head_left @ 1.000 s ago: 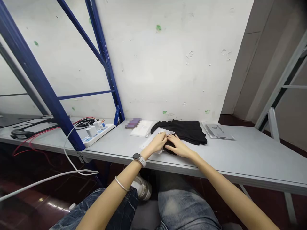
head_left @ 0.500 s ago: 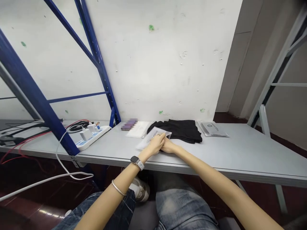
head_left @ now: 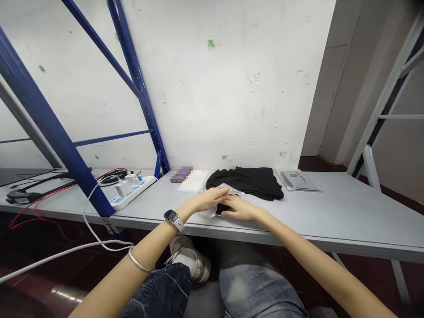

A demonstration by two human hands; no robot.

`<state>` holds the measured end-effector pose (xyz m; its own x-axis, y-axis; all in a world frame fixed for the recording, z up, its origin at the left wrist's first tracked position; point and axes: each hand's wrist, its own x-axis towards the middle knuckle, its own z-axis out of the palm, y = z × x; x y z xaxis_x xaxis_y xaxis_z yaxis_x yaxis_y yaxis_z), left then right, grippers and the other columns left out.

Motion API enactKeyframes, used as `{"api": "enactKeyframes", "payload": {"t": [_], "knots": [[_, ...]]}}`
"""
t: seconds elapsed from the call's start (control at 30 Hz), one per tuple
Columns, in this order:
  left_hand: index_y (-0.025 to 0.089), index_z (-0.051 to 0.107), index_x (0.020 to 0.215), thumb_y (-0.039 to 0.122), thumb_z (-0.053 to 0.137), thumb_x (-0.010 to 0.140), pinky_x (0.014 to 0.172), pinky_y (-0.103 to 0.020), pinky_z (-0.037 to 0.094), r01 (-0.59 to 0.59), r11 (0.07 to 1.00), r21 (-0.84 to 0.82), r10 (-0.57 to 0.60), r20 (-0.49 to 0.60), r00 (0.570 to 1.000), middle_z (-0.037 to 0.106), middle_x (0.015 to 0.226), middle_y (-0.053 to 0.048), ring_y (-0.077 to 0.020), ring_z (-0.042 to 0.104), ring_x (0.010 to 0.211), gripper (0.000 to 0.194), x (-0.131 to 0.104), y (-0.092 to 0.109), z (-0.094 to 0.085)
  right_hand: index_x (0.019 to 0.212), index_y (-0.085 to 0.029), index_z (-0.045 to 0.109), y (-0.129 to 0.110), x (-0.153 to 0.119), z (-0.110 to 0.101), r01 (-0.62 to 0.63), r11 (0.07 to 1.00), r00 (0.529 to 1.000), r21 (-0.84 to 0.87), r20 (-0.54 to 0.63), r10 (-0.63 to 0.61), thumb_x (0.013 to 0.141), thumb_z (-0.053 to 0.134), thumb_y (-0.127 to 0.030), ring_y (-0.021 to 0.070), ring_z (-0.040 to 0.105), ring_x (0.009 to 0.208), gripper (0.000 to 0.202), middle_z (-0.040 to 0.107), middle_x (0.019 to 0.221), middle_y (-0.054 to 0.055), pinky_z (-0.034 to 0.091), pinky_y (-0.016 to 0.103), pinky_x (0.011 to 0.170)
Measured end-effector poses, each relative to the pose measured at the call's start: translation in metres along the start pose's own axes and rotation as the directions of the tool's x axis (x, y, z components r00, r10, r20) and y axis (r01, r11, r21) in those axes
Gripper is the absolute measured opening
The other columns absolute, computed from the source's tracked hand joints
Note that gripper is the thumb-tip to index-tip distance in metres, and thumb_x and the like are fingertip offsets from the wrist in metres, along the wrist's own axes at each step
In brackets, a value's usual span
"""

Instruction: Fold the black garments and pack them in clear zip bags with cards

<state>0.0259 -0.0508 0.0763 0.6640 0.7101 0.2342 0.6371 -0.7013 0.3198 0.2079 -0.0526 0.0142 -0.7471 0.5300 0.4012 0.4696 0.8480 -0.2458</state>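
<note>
A frosted plastic bag [head_left: 209,213] lies near the front edge of the table, with black cloth [head_left: 219,209] showing at it between my hands. My left hand [head_left: 212,198] reaches across the bag from the left, its fingers stretched out and pointing right. From the other side my right hand [head_left: 241,208] lies over the bag, palm down with fingers extended, its fingertips meeting the left hand's. Both hands cover much of the bag. Just behind them is a spread of folded black cloth [head_left: 253,182].
White plastic bags [head_left: 194,180] and a purple blurred item [head_left: 180,175] lie at the back left. More printed frosted bags [head_left: 299,180] lie at the right. A power strip [head_left: 132,193] with plugs and cables stands beside the blue rack post [head_left: 76,154].
My hands have gone from clasped together to stretched out over the bag. The bag, whose print showed before, now lies lower and mostly beneath my hands.
</note>
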Motion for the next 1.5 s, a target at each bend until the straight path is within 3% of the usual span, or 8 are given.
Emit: {"api": "enactKeyframes", "payload": {"t": [0.2,0.4,0.5,0.7,0.8,0.93,1.17,1.5], "knots": [[0.02,0.056,0.087,0.016,0.041,0.091,0.092,-0.029,0.043,-0.098,0.991,0.088,0.085,0.142,0.986,0.061,0.115,-0.005,-0.0176,0.056,0.104,0.016,-0.02,0.015,-0.003,0.118,-0.012,0.063,-0.018,0.013,0.016,-0.281,0.956,0.956,-0.086,-0.106,0.272,0.095,0.045,-0.041,0.0284,0.059,0.109,0.041,0.065,0.118,0.015,0.044,0.039,0.096],[0.019,0.055,0.096,0.026,0.072,0.074,0.088,-0.035,0.047,0.014,0.94,0.342,-0.068,0.145,0.987,0.053,0.127,-0.01,-0.0246,0.054,0.109,0.028,-0.053,-0.004,-0.012,0.13,-0.012,0.053,-0.026,0.007,0.024,-0.338,0.931,0.93,-0.139,-0.202,0.308,0.092,0.052,-0.04,0.031,0.048,0.124,0.047,0.055,0.132,0.017,0.037,0.044,0.103],[0.019,0.056,0.094,0.026,0.073,0.074,0.082,-0.034,0.048,0.007,0.893,0.451,-0.094,0.173,0.98,0.056,0.122,-0.009,-0.0254,0.055,0.106,0.028,-0.064,-0.006,-0.012,0.123,-0.014,0.057,-0.032,-0.006,0.023,-0.289,0.94,0.947,-0.182,-0.196,0.253,0.093,0.05,-0.034,0.0283,0.056,0.112,0.037,0.063,0.12,0.015,0.043,0.042,0.095],[0.017,0.057,0.097,0.02,0.062,0.083,0.081,-0.037,0.046,-0.054,0.778,0.626,-0.111,0.222,0.969,0.061,0.113,-0.011,-0.027,0.056,0.104,0.016,-0.075,0.003,-0.003,0.095,-0.018,0.064,-0.048,-0.013,0.033,-0.013,0.937,0.953,-0.348,-0.288,-0.094,0.093,0.042,-0.013,0.0191,0.058,0.083,0.022,0.064,0.087,0.007,0.044,0.03,0.07],[0.015,0.057,0.098,0.013,0.057,0.083,0.078,-0.036,0.046,-0.021,0.769,0.639,-0.146,0.208,0.967,0.062,0.107,-0.011,-0.0262,0.059,0.099,0.015,-0.082,0.002,-0.002,0.1,-0.018,0.062,-0.055,-0.003,0.035,0.046,0.894,0.939,-0.446,-0.287,-0.191,0.094,0.042,-0.014,0.0209,0.056,0.089,0.021,0.063,0.094,0.009,0.042,0.034,0.075],[0.016,0.057,0.094,0.008,0.051,0.084,0.079,-0.034,0.046,0.02,0.815,0.578,-0.152,0.181,0.972,0.064,0.101,-0.009,-0.0233,0.061,0.093,0.015,-0.09,-0.005,-0.002,0.105,-0.018,0.06,-0.056,0.012,0.039,0.046,0.877,0.949,-0.479,-0.253,-0.188,0.091,0.051,-0.018,0.0273,0.045,0.117,0.017,0.059,0.117,0.012,0.035,0.044,0.097],[0.017,0.06,0.081,0.009,0.043,0.086,0.074,-0.027,0.047,0.105,0.951,0.292,-0.129,0.064,0.99,0.065,0.088,-0.005,-0.0178,0.062,0.083,0.019,-0.095,-0.023,0.013,0.09,-0.021,0.062,-0.052,0.021,0.05,0.026,0.897,0.974,-0.442,-0.19,-0.121,0.092,0.055,-0.028,0.0211,0.05,0.092,0.011,0.06,0.091,0.006,0.039,0.036,0.08],[0.018,0.059,0.08,0.012,0.048,0.086,0.073,-0.031,0.044,0.078,0.89,0.448,-0.066,-0.043,0.997,0.065,0.084,-0.004,-0.0194,0.061,0.078,0.014,-0.104,-0.018,0.021,0.084,-0.019,0.061,-0.053,0.023,0.056,0.069,0.876,0.973,-0.477,-0.163,-0.165,0.096,0.05,-0.026,0.0185,0.052,0.082,0.017,0.061,0.085,0.004,0.037,0.032,0.069]]}}
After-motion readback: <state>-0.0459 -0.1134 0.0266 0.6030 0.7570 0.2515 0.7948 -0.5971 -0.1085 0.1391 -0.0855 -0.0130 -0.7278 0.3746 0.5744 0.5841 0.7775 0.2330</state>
